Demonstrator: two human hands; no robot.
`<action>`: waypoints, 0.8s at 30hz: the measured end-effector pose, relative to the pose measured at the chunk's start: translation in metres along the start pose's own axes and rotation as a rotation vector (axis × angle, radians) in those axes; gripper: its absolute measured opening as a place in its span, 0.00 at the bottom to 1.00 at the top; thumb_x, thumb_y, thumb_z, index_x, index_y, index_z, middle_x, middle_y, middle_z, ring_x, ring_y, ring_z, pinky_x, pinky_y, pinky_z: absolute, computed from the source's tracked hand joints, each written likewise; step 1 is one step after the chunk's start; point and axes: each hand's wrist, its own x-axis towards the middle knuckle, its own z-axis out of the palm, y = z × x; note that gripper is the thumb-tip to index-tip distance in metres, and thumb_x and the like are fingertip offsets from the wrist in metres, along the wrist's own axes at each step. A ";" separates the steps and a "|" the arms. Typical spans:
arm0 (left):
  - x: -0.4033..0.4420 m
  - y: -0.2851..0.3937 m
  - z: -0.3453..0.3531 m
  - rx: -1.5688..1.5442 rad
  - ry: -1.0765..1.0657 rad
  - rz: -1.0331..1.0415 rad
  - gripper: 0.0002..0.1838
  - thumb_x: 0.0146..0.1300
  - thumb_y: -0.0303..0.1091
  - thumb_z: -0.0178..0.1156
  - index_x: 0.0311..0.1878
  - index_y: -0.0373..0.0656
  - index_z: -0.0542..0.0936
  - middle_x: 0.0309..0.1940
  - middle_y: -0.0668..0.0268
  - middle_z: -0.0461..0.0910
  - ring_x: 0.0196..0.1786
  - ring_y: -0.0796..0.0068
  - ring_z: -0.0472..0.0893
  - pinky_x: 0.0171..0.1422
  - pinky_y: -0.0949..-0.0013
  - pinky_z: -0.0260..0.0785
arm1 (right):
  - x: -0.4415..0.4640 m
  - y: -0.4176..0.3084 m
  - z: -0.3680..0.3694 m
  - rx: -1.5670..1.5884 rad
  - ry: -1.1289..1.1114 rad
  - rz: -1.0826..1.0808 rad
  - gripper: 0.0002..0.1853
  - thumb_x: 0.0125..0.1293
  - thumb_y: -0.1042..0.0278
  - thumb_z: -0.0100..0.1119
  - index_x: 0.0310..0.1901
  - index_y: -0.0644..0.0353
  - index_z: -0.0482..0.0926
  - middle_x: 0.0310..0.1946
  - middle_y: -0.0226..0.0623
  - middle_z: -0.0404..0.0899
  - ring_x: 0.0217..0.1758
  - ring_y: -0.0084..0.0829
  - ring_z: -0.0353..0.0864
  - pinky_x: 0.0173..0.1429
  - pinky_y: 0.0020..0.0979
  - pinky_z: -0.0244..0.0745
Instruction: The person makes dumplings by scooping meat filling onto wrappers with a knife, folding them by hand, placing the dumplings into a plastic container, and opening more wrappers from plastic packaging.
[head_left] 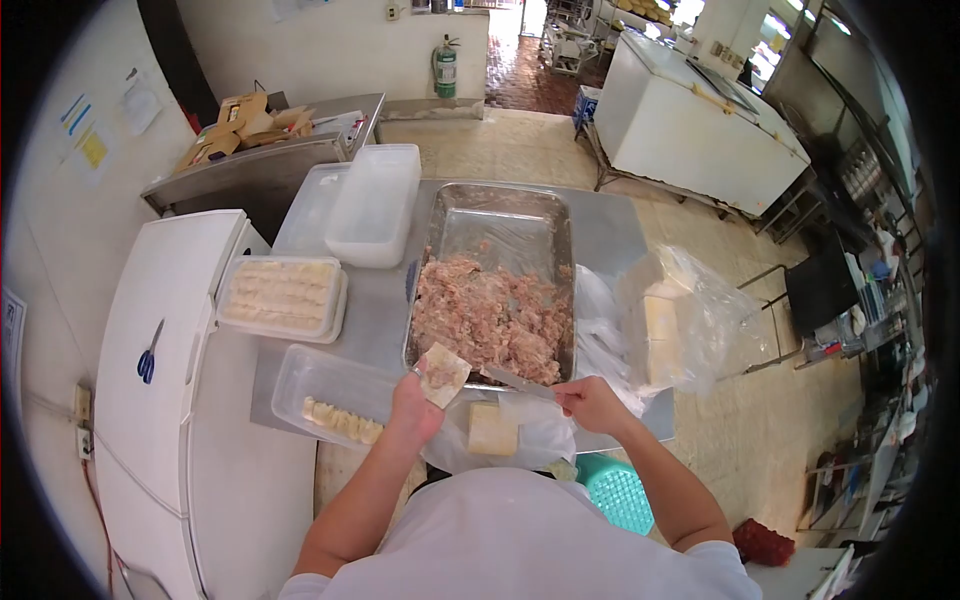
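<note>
A square dough wrapper point(444, 375) with a smear of filling on it rests in my left hand point(416, 408), by the tray's lower left corner. My right hand point(592, 403) grips a flat metal spreader point(520, 382), its blade over the tray's near edge. The metal tray point(562, 230) holds ground meat filling point(485, 315). Between my hands and nearer to me, a stack of square wrappers point(493, 430) lies on clear plastic. To the left of my left hand is a clear container point(300, 378) with a row of filled dumplings point(342, 420).
A lidded container of dumplings point(281, 293) and empty plastic tubs point(375, 210) stand on the left. More wrapper stacks in plastic point(660, 335) lie right. Beyond are a white freezer point(690, 130) and side table point(270, 147). A teal basket point(617, 495) is below.
</note>
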 end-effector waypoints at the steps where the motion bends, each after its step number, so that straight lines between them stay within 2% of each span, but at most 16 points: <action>1: 0.001 -0.001 0.000 -0.010 -0.020 -0.005 0.21 0.80 0.41 0.48 0.66 0.36 0.73 0.60 0.55 0.80 0.63 0.56 0.80 0.72 0.51 0.71 | -0.003 -0.006 0.001 0.011 0.012 0.000 0.15 0.72 0.74 0.58 0.56 0.56 0.87 0.37 0.42 0.89 0.38 0.21 0.84 0.41 0.29 0.76; 4: 0.011 -0.008 0.000 -0.018 -0.065 -0.015 0.23 0.82 0.45 0.42 0.66 0.37 0.73 0.59 0.55 0.80 0.62 0.54 0.80 0.72 0.49 0.71 | -0.009 -0.011 0.023 -0.031 0.235 -0.340 0.15 0.69 0.73 0.62 0.55 0.53 0.88 0.33 0.40 0.86 0.36 0.26 0.84 0.39 0.31 0.76; 7: 0.014 -0.015 0.009 -0.030 -0.069 -0.022 0.26 0.83 0.48 0.36 0.65 0.38 0.73 0.57 0.55 0.81 0.61 0.52 0.80 0.71 0.48 0.71 | -0.015 -0.035 0.046 -0.386 0.422 -0.501 0.17 0.65 0.74 0.64 0.54 0.46 0.88 0.31 0.38 0.81 0.32 0.35 0.82 0.37 0.36 0.77; 8: 0.010 -0.014 0.016 -0.068 -0.065 -0.028 0.25 0.83 0.48 0.36 0.64 0.38 0.73 0.57 0.56 0.81 0.60 0.52 0.81 0.71 0.47 0.71 | -0.017 -0.040 0.052 -0.504 0.470 -0.503 0.21 0.62 0.76 0.65 0.54 0.40 0.88 0.30 0.35 0.75 0.31 0.41 0.79 0.36 0.39 0.77; 11: 0.018 -0.008 0.016 -0.160 -0.042 0.009 0.25 0.83 0.47 0.36 0.63 0.37 0.74 0.56 0.55 0.81 0.60 0.52 0.81 0.70 0.47 0.71 | -0.022 -0.039 0.055 -0.536 0.527 -0.551 0.23 0.61 0.77 0.64 0.55 0.39 0.88 0.30 0.33 0.75 0.32 0.38 0.79 0.35 0.39 0.77; 15: 0.008 0.005 0.030 -0.186 0.006 0.026 0.21 0.84 0.43 0.39 0.62 0.36 0.73 0.58 0.55 0.79 0.63 0.56 0.79 0.73 0.50 0.70 | -0.037 -0.048 0.047 -0.564 0.545 -0.514 0.22 0.60 0.76 0.64 0.54 0.41 0.87 0.31 0.33 0.75 0.33 0.37 0.80 0.33 0.40 0.76; 18: 0.007 0.004 0.038 -0.207 -0.042 -0.055 0.24 0.83 0.46 0.39 0.62 0.36 0.73 0.53 0.55 0.80 0.56 0.54 0.80 0.68 0.49 0.73 | -0.033 -0.059 0.055 -0.532 0.562 -0.525 0.22 0.60 0.77 0.63 0.54 0.42 0.87 0.31 0.33 0.75 0.33 0.37 0.80 0.33 0.40 0.76; 20: -0.002 0.005 0.051 -0.150 -0.064 -0.027 0.23 0.83 0.46 0.40 0.62 0.36 0.73 0.53 0.55 0.79 0.56 0.54 0.80 0.68 0.48 0.72 | -0.021 -0.060 0.064 -0.547 0.577 -0.550 0.22 0.60 0.77 0.63 0.54 0.42 0.87 0.31 0.34 0.74 0.33 0.37 0.80 0.33 0.41 0.76; 23: 0.002 0.008 0.055 -0.080 -0.132 -0.015 0.23 0.83 0.46 0.41 0.63 0.35 0.72 0.55 0.55 0.78 0.57 0.54 0.79 0.69 0.48 0.71 | -0.020 -0.062 0.067 -0.502 0.462 -0.441 0.24 0.59 0.77 0.63 0.57 0.45 0.87 0.33 0.38 0.76 0.36 0.41 0.81 0.39 0.39 0.78; 24: 0.004 0.010 0.054 -0.059 -0.158 -0.016 0.23 0.83 0.46 0.42 0.64 0.35 0.71 0.56 0.55 0.78 0.58 0.53 0.79 0.69 0.49 0.71 | -0.018 -0.058 0.068 -0.365 0.404 -0.396 0.23 0.62 0.76 0.63 0.58 0.44 0.87 0.33 0.38 0.78 0.35 0.40 0.81 0.39 0.36 0.77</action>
